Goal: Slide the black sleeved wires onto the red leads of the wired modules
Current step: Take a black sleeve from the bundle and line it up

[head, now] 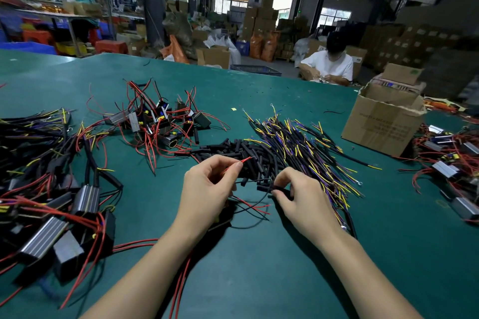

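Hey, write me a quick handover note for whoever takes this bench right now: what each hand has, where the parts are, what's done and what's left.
Left hand: pinches a red lead near its tip, which points toward the pile of black sleeves.
Right hand: grips a black sleeve piece at the pile's near edge.
Sleeve not yet on that lead.
Sleeved wires with yellow and purple ends lie right of the pile.
Modules with bare red leads sit behind the left hand; more at far right.
Modules at left look already joined to black sleeved wires.
Left: seat this sleeve, then work through both heaps.
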The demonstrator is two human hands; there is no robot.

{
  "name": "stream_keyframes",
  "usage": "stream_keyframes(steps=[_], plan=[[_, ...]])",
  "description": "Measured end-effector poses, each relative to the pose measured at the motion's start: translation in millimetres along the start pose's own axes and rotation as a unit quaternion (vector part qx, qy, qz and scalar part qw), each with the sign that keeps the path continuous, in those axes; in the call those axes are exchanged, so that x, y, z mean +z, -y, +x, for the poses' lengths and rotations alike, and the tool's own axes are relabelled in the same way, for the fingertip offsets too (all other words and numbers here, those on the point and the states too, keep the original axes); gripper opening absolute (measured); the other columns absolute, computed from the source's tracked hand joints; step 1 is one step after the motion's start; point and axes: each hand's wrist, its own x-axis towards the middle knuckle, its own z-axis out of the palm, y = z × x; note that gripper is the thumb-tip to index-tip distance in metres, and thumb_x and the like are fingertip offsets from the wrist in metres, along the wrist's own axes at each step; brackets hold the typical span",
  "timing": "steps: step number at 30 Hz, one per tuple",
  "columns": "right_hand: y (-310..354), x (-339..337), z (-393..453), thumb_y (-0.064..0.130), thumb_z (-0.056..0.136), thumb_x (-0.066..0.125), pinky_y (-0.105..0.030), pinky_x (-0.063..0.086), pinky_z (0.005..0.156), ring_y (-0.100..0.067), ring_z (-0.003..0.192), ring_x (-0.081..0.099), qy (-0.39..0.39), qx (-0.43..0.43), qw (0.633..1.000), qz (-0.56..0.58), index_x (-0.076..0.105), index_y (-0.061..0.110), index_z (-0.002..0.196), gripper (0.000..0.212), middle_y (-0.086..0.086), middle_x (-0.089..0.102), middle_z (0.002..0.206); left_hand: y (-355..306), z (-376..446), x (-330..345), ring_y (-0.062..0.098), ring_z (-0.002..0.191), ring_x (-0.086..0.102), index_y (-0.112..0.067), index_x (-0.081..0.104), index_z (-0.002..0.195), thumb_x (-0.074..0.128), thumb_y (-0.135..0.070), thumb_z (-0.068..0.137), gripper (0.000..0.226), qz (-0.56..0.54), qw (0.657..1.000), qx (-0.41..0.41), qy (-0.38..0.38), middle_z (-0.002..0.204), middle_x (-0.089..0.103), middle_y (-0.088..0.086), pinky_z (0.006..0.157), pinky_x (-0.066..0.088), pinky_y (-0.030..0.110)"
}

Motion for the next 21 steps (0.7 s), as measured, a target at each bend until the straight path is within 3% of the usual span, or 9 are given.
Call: stream_keyframes(steps=[4, 6, 9, 12, 14, 17, 21], plan=[[2, 0, 3, 0.006, 0.083, 0.069, -0.007, 0.039, 0.063, 0.009, 0.068, 0.054, -0.074, 0.032, 0.990, 0.113, 0.066, 0.017, 0.089, 0.013, 0.019, 0.059, 0.072, 0, 0, 0, 0.001, 0.048, 0.049, -0.012, 0.069, 0.080, 0.065, -0.014, 0.088, 0.010, 0.012, 1.000, 0.004, -0.001, 0.051, 0.056, -0.013, 0.053, 0.039, 0.013], [6, -4, 6, 0.000, 0.084, 0.067, -0.006, 0.042, 0.064, 0.006, 0.062, 0.057, -0.139, 0.072, 0.966, 0.205, 0.068, 0.013, 0.085, 0.013, 0.011, 0.065, 0.072, 0, 0, -1, 0.001, 0.048, 0.049, -0.011, 0.070, 0.080, 0.065, -0.013, 0.088, 0.010, 0.009, 1.000, 0.002, -0.001, 0.051, 0.056, -0.013, 0.053, 0.039, 0.013], [12, -18, 12, -0.002, 0.088, 0.061, -0.015, 0.048, 0.056, -0.005, 0.055, 0.057, -0.204, 0.139, 0.861, 0.445, 0.061, 0.010, 0.081, 0.014, -0.001, 0.071, 0.073, -1, 0, -1, 0.000, 0.048, 0.050, -0.009, 0.071, 0.080, 0.066, -0.013, 0.088, 0.010, 0.007, 1.000, 0.003, 0.004, 0.050, 0.056, -0.015, 0.053, 0.039, 0.011], [26, -27, 12, -0.002, 0.090, 0.056, -0.015, 0.053, 0.062, -0.010, 0.062, 0.063, -0.147, 0.154, 0.736, 0.643, 0.058, 0.005, 0.084, 0.009, -0.009, 0.072, 0.082, -1, -1, 0, 0.000, 0.048, 0.050, -0.008, 0.073, 0.081, 0.066, -0.013, 0.087, 0.010, 0.002, 1.000, 0.002, 0.004, 0.050, 0.057, -0.016, 0.052, 0.039, 0.009], [35, -26, 10, -0.004, 0.089, 0.054, -0.017, 0.055, 0.066, -0.016, 0.070, 0.069, -0.101, 0.164, 0.692, 0.696, 0.057, 0.004, 0.086, 0.009, -0.011, 0.071, 0.084, -2, -1, 0, 0.000, 0.049, 0.050, -0.010, 0.074, 0.082, 0.066, -0.013, 0.087, 0.009, -0.003, 1.000, 0.003, 0.003, 0.051, 0.059, -0.016, 0.053, 0.040, 0.010], [42, -22, 9, -0.006, 0.090, 0.052, -0.016, 0.054, 0.064, -0.020, 0.074, 0.072, -0.084, 0.191, 0.664, 0.718, 0.057, 0.002, 0.089, 0.010, -0.009, 0.068, 0.078, -3, -1, 0, 0.000, 0.051, 0.051, -0.012, 0.074, 0.082, 0.065, -0.014, 0.088, 0.011, -0.006, 1.000, 0.005, 0.010, 0.052, 0.059, -0.014, 0.054, 0.041, 0.011], [42, -21, 8, -0.005, 0.089, 0.054, -0.016, 0.054, 0.063, -0.018, 0.070, 0.071, -0.097, 0.207, 0.666, 0.710, 0.059, 0.002, 0.089, 0.009, -0.006, 0.066, 0.074, -3, -2, 0, 0.001, 0.053, 0.052, -0.014, 0.074, 0.081, 0.065, -0.017, 0.088, 0.012, -0.005, 1.000, 0.002, 0.014, 0.053, 0.060, -0.010, 0.055, 0.042, 0.013]])
